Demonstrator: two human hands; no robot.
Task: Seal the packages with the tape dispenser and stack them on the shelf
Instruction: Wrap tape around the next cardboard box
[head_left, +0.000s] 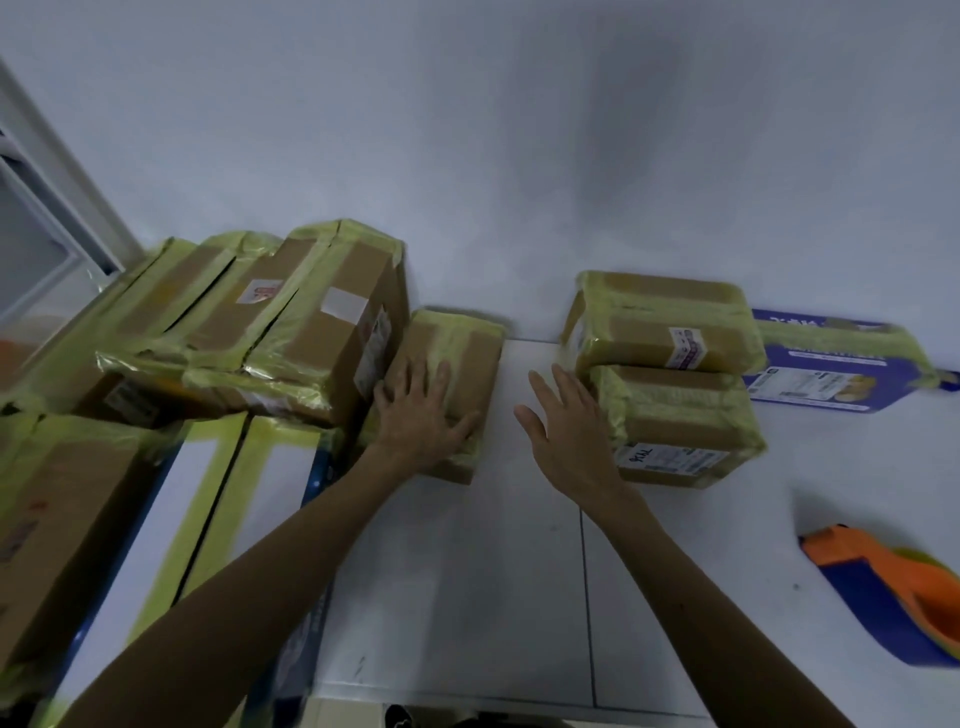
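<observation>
Flattened on the small taped package (457, 358) by the shelf's (457, 571) back edge, the left hand (421, 415) seats it; the right hand (566, 436) hovers released, and pushing it flush seems required next.

Your left hand (423, 415) and right hand (563, 431) are both bare, with no gloves, rings or watch showing. Your forearms are uncovered from the wrists to the lower frame edge, no sleeve in sight. Fingers (545, 387) look slim, nails short.
</observation>
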